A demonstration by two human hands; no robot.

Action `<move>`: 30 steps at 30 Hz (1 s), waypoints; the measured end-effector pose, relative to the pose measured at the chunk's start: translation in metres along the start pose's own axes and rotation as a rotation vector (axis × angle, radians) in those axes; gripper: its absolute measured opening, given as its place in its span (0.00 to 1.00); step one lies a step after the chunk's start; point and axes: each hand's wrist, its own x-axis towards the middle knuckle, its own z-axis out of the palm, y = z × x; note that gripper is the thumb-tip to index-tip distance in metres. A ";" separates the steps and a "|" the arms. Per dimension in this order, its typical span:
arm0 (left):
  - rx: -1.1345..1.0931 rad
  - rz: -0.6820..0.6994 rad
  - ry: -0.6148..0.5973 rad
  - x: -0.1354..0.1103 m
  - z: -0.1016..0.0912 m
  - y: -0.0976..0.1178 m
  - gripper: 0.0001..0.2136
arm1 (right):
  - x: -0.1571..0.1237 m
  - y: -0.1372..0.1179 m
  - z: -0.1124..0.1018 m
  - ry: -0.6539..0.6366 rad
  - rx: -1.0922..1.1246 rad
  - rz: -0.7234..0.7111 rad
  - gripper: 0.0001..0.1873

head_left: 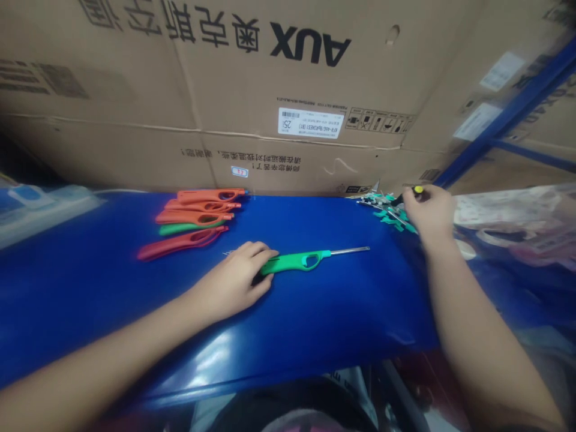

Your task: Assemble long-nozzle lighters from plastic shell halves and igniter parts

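Note:
A green long-nosed lighter [292, 262] lies across the blue table, its metal tube pointing right. My left hand [240, 276] is closed around the rear of its handle, hiding that end. Part of a thin metal piece shows just behind those fingers. At the far right, my right hand [429, 213] grips a black-handled tool with a yellow end cap [418, 190], which looks like a screwdriver. Its front end reaches over a heap of small teal and metal parts [391, 213]; what the tip touches is too blurred to tell.
Several orange and red lighter bodies [193, 217] and a green one [191, 228] lie in a row at the back left. A large cardboard sheet [252, 78] stands behind the blue table [315, 318]. Plastic bags [526, 222] lie at right, near a blue metal bar [508, 114].

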 end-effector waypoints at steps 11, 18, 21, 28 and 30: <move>0.005 0.014 0.001 0.000 0.002 -0.001 0.15 | -0.008 -0.008 0.012 0.078 0.412 -0.108 0.16; -0.031 0.059 -0.002 -0.003 0.008 0.007 0.18 | -0.037 -0.057 0.000 -0.053 0.684 -0.212 0.14; -0.025 0.066 -0.017 -0.005 0.008 0.012 0.19 | -0.058 -0.084 -0.014 -0.111 0.612 -0.393 0.11; -0.015 0.124 -0.056 -0.008 0.008 0.022 0.19 | -0.104 -0.145 -0.023 -0.702 1.131 -0.354 0.17; -0.003 0.137 -0.068 -0.009 0.009 0.024 0.19 | -0.113 -0.159 -0.019 -0.804 1.219 -0.326 0.17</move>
